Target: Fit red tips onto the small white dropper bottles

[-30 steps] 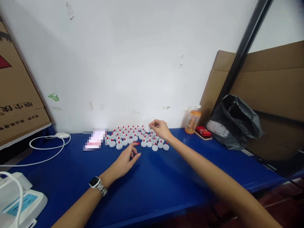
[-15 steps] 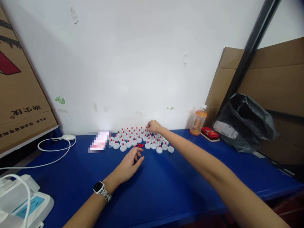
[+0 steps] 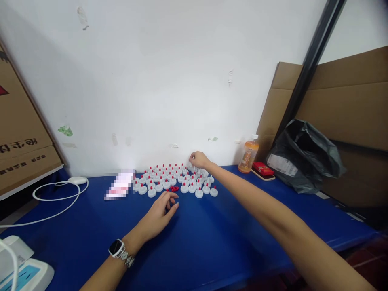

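Note:
Several white round caps with small red tips (image 3: 184, 188) stand in a cluster on the blue table (image 3: 194, 250), against the wall. My right hand (image 3: 199, 159) reaches to the back of the cluster, its fingers pinched together just above the white caps there. Whatever lies between those fingertips is too small to make out. In front of the cluster, my left hand (image 3: 160, 210) rests low with fingers loosely bent and the thumb apart, holding nothing. Just beyond its fingertips lies a small pile of loose red tips (image 3: 174, 188).
Left of the caps is a blurred pinkish-white item (image 3: 121, 185), then a white cable (image 3: 77, 180) and a white device (image 3: 28, 275). On the right stand an orange drink bottle (image 3: 248, 154), a red packet (image 3: 263, 169) and a grey plastic bag (image 3: 303, 157). Cardboard (image 3: 27, 133) flanks the left.
The whole view has shifted slightly. My right hand has moved a little right along the back of the caps, and a white cap now shows beneath its fingertips. My left hand stays near the red pile.

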Available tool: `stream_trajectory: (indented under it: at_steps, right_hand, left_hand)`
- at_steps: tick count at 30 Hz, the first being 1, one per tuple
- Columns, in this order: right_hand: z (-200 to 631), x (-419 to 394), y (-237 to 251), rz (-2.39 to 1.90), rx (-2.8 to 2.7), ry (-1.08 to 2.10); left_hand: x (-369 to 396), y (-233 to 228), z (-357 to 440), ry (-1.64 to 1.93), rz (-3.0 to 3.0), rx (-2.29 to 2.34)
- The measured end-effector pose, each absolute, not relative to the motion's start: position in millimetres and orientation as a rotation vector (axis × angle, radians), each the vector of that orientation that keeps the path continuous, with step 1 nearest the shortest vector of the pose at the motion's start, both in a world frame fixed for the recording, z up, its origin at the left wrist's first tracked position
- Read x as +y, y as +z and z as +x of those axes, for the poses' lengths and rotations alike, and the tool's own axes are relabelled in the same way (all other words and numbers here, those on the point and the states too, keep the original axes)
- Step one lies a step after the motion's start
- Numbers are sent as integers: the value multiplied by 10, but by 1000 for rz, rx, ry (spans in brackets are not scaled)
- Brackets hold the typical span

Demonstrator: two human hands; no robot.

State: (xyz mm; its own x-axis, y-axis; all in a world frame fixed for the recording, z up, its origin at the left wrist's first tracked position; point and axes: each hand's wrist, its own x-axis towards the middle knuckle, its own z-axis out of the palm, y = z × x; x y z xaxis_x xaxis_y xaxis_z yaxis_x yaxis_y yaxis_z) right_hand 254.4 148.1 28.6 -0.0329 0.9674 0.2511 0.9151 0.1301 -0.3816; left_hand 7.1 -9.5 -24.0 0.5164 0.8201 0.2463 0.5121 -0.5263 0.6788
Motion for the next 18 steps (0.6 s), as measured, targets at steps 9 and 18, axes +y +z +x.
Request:
stream_trajectory:
  at_steps: [9,18]
  right_hand:
    - [2738,1341,155,-1832,-1981,160]
    - [2458,652,408,-1449,-1817,204]
  left_hand:
    - [-110,-205,83,776,2230,1095]
    - [-98,-146,66,1055,2208,1241]
